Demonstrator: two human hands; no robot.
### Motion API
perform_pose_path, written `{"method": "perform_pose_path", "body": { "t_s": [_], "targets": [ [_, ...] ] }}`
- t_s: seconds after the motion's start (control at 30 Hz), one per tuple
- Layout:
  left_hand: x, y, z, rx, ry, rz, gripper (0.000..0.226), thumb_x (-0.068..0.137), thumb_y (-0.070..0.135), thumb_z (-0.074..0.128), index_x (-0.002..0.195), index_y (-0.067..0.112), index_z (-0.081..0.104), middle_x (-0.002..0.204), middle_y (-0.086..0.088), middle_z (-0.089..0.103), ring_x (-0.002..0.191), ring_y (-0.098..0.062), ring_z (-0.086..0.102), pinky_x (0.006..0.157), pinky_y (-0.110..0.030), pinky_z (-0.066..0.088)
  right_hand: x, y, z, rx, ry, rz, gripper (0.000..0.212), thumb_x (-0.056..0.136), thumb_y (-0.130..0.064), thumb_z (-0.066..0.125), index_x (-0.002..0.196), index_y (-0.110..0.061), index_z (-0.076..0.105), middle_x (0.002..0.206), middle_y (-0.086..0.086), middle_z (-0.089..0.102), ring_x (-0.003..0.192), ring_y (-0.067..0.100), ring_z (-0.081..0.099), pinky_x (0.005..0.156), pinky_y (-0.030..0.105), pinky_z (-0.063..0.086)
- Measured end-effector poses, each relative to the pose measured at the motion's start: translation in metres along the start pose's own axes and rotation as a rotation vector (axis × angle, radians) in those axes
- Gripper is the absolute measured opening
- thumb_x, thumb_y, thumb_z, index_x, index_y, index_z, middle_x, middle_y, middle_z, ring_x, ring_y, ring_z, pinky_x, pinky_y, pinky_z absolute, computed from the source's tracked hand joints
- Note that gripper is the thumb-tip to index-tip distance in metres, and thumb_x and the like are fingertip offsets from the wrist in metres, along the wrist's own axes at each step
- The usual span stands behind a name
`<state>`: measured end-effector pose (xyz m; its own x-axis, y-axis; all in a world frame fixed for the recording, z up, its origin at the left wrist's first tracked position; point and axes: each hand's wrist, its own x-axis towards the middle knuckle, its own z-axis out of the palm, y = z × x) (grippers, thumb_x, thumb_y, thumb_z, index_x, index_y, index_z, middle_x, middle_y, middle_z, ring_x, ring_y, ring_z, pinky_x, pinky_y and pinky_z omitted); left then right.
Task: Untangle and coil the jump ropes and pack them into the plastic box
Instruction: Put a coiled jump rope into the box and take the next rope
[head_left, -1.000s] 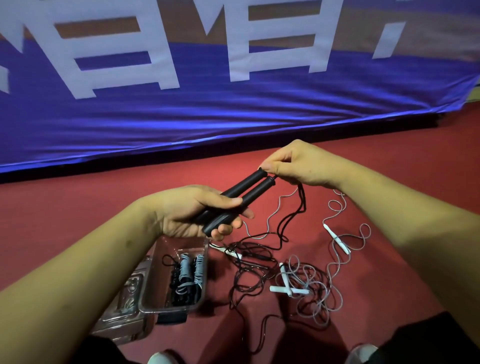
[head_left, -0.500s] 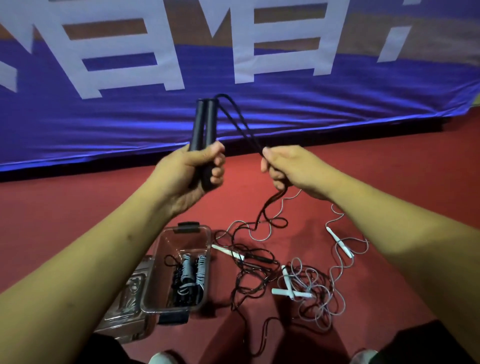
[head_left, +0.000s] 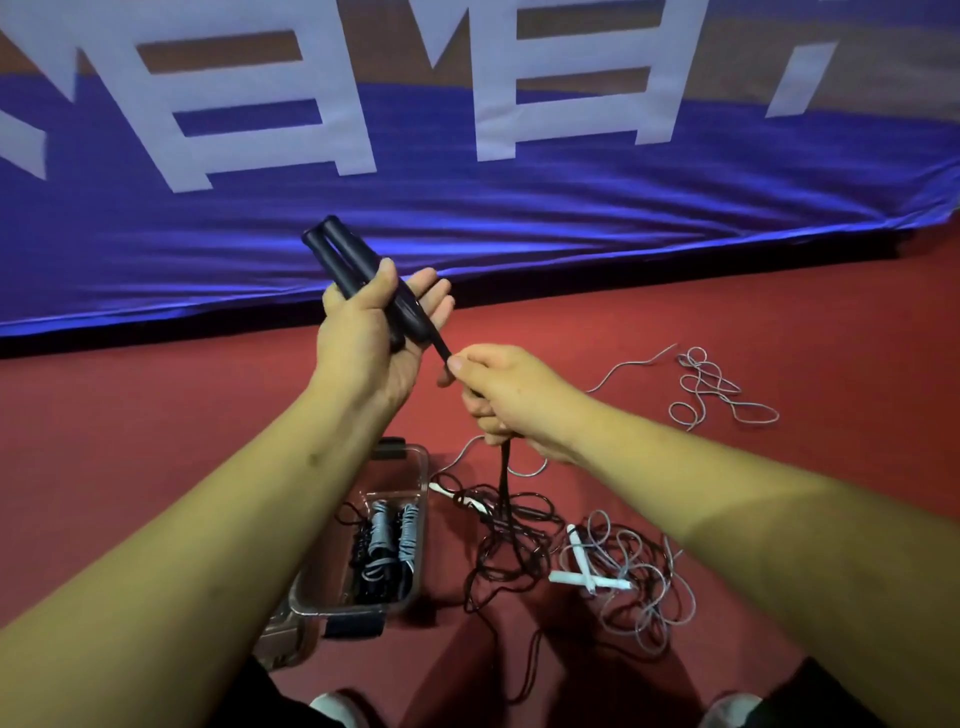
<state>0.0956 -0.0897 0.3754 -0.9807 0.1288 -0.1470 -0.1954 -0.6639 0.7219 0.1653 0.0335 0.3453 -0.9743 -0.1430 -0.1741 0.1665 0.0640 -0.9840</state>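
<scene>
Head camera looks down and we are mid-rope. The left hand (head_left: 374, 332) is up near the centre of the frame, thumb clamped across a pair of black handles (head_left: 353, 270) held side by side, their free ends tipped up toward eleven o'clock against the blue banner (head_left: 519, 218). Just at four o'clock of that hand, the right hand (head_left: 498, 395) pinches the black cord (head_left: 503, 478) right where it leaves the handles, fingers curled round it. The cord runs out of the bottom of the fist and drops straight toward six o'clock into a loose black tangle (head_left: 514, 556) on the red floor (head_left: 156, 415). The plastic box (head_left: 422, 483) sits on the floor at seven o'clock of the right hand, clear-walled, partly hidden under the left forearm, with coiled ropes (head_left: 389, 540) in grey and black bundled inside. At five o'clock of the frame, a grey rope (head_left: 644, 592) lies in a messy heap touching the black tangle, two white handles (head_left: 582, 574) crossed on top of it. More grey loops (head_left: 722, 389) lie well apart at three o'clock. Shoe tips (head_left: 332, 706) peek in at the bottom edge.
</scene>
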Motion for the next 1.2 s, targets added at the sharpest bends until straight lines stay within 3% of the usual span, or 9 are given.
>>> {"method": "perform_pose_path", "body": {
  "t_s": [0.2,0.33,0.4,0.5,0.67,0.8,0.93,1.1,1.2],
  "targets": [
    [-0.007,-0.003,0.006,0.147,-0.075,-0.089,0.029,0.103,0.041,0.041,0.111,0.021,0.060,0.106,0.012,0.072,0.116,-0.018,0.063,0.079,-0.034,0.044,-0.002,0.002,0.009,0.007,0.043,0.041,0.028,0.101,-0.024,0.047,0.078,-0.012,0.053,0.046,0.000,0.033,0.034,0.008,0.020,0.042,0.015,0.014],
    [-0.007,-0.007,0.003,0.116,-0.115,-0.083,0.026,0.100,0.046,0.046,0.116,0.026,0.051,0.109,-0.003,0.073,0.105,-0.033,0.069,0.083,-0.044,0.055,-0.003,-0.007,0.011,-0.123,0.088,-0.062,0.031,0.101,-0.023,0.048,0.075,-0.011,0.060,0.042,-0.004,0.039,0.036,0.012,0.028,0.041,0.019,0.022],
    [-0.008,-0.004,0.004,0.084,-0.114,-0.080,0.026,0.099,0.043,0.050,0.116,0.023,0.049,0.090,-0.006,0.070,0.080,-0.026,0.072,0.063,-0.033,0.059,-0.005,-0.012,0.011,-0.202,0.089,-0.099,0.031,0.100,-0.024,0.049,0.075,-0.012,0.061,0.044,-0.002,0.043,0.039,0.016,0.037,0.044,0.025,0.033],
    [-0.004,0.000,0.005,0.149,-0.119,-0.035,0.026,0.098,0.034,0.056,0.115,0.021,0.041,0.069,-0.002,0.051,0.052,-0.015,0.050,0.042,-0.020,0.036,-0.010,-0.017,0.006,-0.186,-0.006,-0.040,0.016,0.097,-0.020,0.055,0.083,-0.014,0.060,0.056,0.004,0.044,0.045,0.020,0.049,0.055,0.031,0.043],
    [0.017,0.023,-0.009,0.289,0.073,0.164,0.017,0.099,0.020,0.057,0.091,0.024,0.043,0.065,-0.002,0.047,0.047,-0.013,0.042,0.044,-0.018,0.029,-0.025,-0.011,-0.009,-0.277,-0.283,0.158,0.021,0.100,-0.018,0.050,0.081,-0.010,0.056,0.051,0.001,0.042,0.039,0.014,0.039,0.040,0.022,0.030],
    [0.030,0.022,-0.040,0.942,0.088,0.228,0.017,0.094,0.017,0.063,0.097,0.017,0.047,0.064,-0.004,0.049,0.039,-0.013,0.044,0.043,-0.023,0.038,-0.029,-0.024,-0.016,-0.382,-0.260,0.059,0.021,0.098,-0.019,0.053,0.084,-0.006,0.062,0.050,-0.002,0.038,0.039,0.013,0.037,0.042,0.021,0.031],
    [0.026,0.013,-0.042,1.352,0.041,0.167,0.020,0.092,0.018,0.066,0.105,0.016,0.050,0.069,-0.004,0.056,0.044,-0.013,0.052,0.038,-0.024,0.046,-0.028,-0.035,-0.038,-0.654,-0.149,-0.051,0.013,0.092,-0.020,0.062,0.086,-0.014,0.071,0.058,0.001,0.053,0.046,0.013,0.052,0.048,0.019,0.039],
    [0.013,0.002,-0.036,1.494,-0.103,-0.036,0.024,0.092,0.018,0.068,0.106,0.014,0.048,0.073,-0.011,0.057,0.039,-0.022,0.054,0.034,-0.027,0.048,-0.018,-0.035,-0.082,-0.601,0.091,-0.089,0.009,0.084,-0.023,0.074,0.081,-0.015,0.073,0.048,-0.004,0.046,0.043,0.012,0.042,0.045,0.019,0.032],
    [0.005,-0.003,-0.030,1.373,-0.277,-0.247,0.014,0.097,0.014,0.060,0.105,0.015,0.049,0.069,-0.011,0.054,0.038,-0.019,0.050,0.039,-0.024,0.045,-0.014,-0.032,-0.095,-0.588,0.156,-0.117,0.006,0.082,-0.023,0.076,0.080,-0.017,0.074,0.051,-0.004,0.049,0.045,0.011,0.043,0.047,0.021,0.035]
  ]
}}
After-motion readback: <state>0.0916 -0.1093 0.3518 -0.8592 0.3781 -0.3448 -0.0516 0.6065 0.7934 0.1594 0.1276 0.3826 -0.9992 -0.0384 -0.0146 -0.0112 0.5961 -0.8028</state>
